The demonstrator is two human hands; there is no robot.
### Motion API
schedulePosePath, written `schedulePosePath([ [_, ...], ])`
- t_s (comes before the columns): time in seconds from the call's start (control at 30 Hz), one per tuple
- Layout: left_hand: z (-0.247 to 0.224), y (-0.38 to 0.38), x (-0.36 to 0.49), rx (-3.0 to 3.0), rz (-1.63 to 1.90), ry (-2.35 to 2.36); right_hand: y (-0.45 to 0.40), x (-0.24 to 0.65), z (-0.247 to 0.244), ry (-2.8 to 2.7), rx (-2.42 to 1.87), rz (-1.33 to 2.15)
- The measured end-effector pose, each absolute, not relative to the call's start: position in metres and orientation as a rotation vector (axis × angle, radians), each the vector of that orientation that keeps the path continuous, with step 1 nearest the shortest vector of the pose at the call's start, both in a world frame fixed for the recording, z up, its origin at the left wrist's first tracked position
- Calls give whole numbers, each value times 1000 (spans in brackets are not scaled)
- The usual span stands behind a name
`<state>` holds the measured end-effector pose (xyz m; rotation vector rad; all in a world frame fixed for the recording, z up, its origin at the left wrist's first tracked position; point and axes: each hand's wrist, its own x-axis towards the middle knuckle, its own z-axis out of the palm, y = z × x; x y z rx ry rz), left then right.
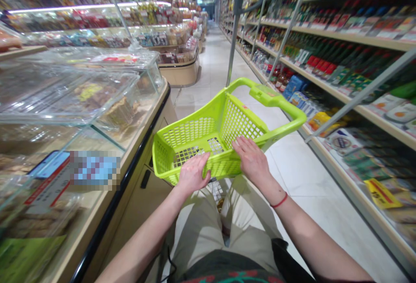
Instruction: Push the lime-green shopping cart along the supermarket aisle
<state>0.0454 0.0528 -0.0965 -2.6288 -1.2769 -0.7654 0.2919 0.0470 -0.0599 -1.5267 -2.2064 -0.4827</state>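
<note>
A bright green plastic shopping cart basket [191, 131] stands crosswise in front of my legs, with a perforated floor and sides. Its looped push handle [294, 120] points to the right. My left hand [194, 172] grips the near rim, fingers over the edge and thumb on the outside. Further right along the same rim, near the handle end, my right hand [252, 159] is hooked over the edge; its thumb is hidden. A red cord bracelet [279, 200] circles the right wrist.
Glass-covered food bins [107, 96] with a dark-edged counter run along the left. Stocked shelves [344, 75] line the right. A grey metal pole [233, 40] rises beyond the cart. White floor tiles [212, 49] stretch down the aisle past another display counter [182, 73].
</note>
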Motion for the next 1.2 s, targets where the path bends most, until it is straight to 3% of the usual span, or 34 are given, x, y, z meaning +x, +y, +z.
schedulePosePath([
  [0.2,-98,54,46,-2634,-773,-1282,50,321,-49,-2142,-1615,-556],
  [0.9,-94,65,37,-2661,-775,-1180,53,282,-62,-2202,-1474,-485],
  [1.2,-97,68,36,-2639,-789,-1157,59,331,-42,-2236,-1389,-504],
])
